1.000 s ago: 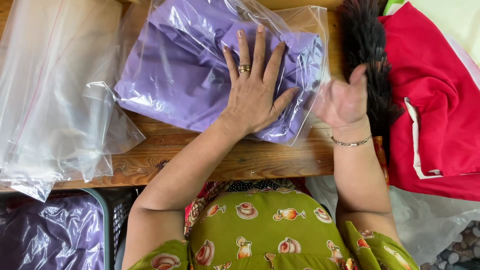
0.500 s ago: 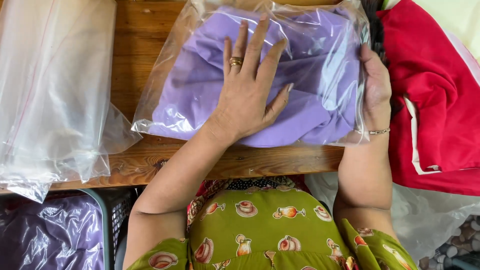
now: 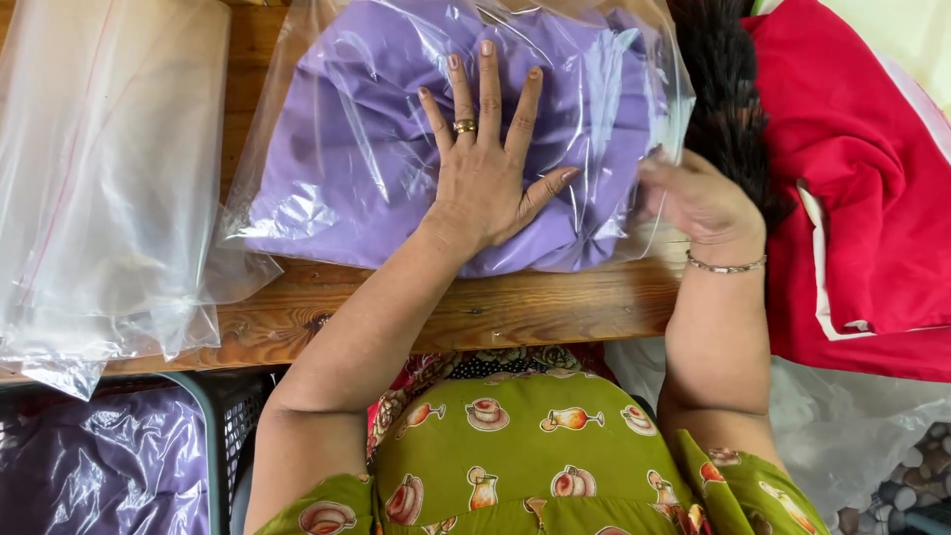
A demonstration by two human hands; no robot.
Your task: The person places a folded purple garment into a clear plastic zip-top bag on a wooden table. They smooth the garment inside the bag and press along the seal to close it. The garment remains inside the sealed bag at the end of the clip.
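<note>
the left hand [image 3: 485, 178] lies flat, fingers spread and palm down, pressing on a clear plastic bag [image 3: 297, 213] that holds a folded purple cloth [image 3: 357, 149]; its grip is open, closed on nothing. a ring sits on one finger. the bagged cloth rests on the wooden worktop [image 3: 515, 307], near its front edge, right in front of the person. the right hand [image 3: 698, 198] is at the bag's right edge, blurred, fingers loosely curled; whether it pinches the plastic cannot be told. a thin bracelet circles that wrist. just behind the right hand lies a dark feathery duster [image 3: 728, 99], and beside it a red garment [image 3: 872, 198] with a white stripe. to the left on the worktop sits a pile of empty clear bags [image 3: 99, 178]. below the worktop's left edge, a basket [image 3: 213, 436] holds another bagged purple cloth.
</note>
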